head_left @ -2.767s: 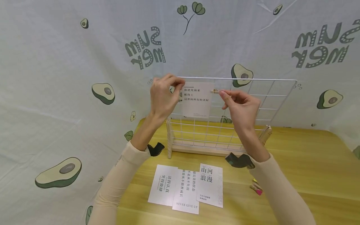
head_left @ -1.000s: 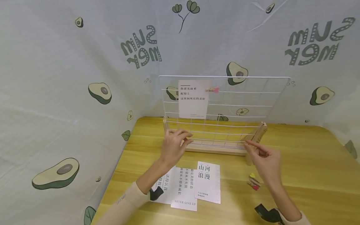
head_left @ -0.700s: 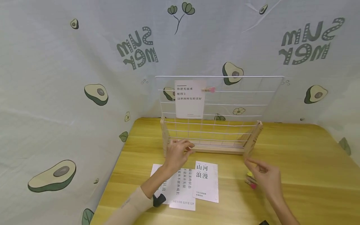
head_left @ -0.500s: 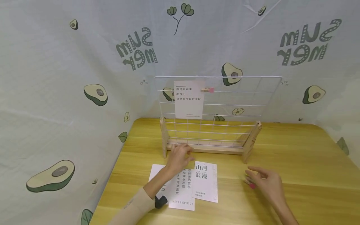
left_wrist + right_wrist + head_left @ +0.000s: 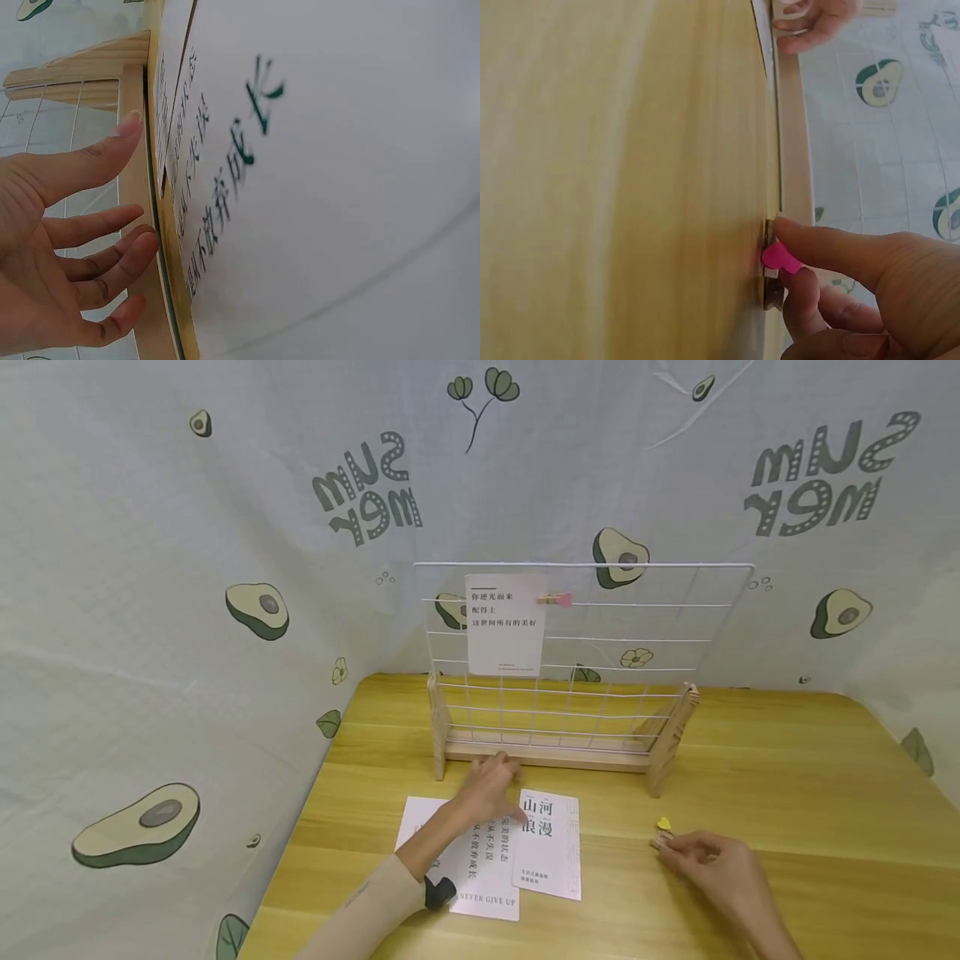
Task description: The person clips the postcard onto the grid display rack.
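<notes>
My left hand [image 5: 487, 789] hovers with spread, relaxed fingers over a row of white text cards on the table. The left card [image 5: 415, 818] and middle card [image 5: 487, 903] are partly covered by it, while its thumb overlaps the right card [image 5: 553, 864]. In the left wrist view the hand holds nothing. My right hand [image 5: 716, 870] pinches a small wooden clothespin with a pink heart [image 5: 780, 257] between thumb and index finger, low at the tabletop. Beside it lies a clothespin with a yellow heart [image 5: 663, 823].
A white wire grid [image 5: 630, 641] stands in a wooden base [image 5: 555, 756] behind the cards. On it hangs a text card [image 5: 504, 647], held at its right edge by a clothespin with a pink heart [image 5: 562, 600]. An avocado-print cloth [image 5: 150, 693] surrounds the table.
Both hands have come down from the hung card on the grid, the left to the cards on the table, the right to the loose clothespins, where it now pinches one.
</notes>
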Motion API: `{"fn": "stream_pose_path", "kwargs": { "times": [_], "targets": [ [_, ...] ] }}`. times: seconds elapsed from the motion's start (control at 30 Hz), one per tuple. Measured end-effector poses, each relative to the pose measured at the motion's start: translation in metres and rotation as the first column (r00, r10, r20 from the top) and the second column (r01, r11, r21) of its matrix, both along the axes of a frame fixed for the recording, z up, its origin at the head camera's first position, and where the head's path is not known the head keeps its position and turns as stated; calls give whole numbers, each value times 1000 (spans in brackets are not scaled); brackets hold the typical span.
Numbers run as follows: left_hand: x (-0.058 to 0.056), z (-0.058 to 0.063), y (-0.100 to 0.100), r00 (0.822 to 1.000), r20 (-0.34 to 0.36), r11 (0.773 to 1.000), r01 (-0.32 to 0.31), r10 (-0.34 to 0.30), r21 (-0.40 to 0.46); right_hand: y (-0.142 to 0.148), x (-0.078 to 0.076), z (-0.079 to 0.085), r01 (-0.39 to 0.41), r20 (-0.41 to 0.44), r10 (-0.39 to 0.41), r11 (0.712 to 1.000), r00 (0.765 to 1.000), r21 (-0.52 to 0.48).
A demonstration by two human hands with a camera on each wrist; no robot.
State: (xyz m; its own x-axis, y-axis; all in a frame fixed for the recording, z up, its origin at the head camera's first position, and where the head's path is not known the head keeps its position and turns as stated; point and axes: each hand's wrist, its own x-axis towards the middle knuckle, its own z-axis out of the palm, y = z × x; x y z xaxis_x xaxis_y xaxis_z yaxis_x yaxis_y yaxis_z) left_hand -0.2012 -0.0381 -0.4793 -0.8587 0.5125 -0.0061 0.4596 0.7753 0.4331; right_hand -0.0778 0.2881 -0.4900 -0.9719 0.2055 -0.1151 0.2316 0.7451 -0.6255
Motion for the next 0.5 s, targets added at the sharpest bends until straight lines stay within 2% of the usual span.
{"fn": "stream_pose_path", "kwargs": {
  "times": [0.2, 0.5],
  "targets": [
    [1, -7, 7, 1000, 24, 1000, 7, -6, -28, 1, 0, -5, -27, -1, 27, 999, 1000, 40],
    [1, -10, 10, 998, 57, 1000, -2, 2, 7, -1, -1, -8, -49, -15, 49, 998, 999, 43]
  ]
}}
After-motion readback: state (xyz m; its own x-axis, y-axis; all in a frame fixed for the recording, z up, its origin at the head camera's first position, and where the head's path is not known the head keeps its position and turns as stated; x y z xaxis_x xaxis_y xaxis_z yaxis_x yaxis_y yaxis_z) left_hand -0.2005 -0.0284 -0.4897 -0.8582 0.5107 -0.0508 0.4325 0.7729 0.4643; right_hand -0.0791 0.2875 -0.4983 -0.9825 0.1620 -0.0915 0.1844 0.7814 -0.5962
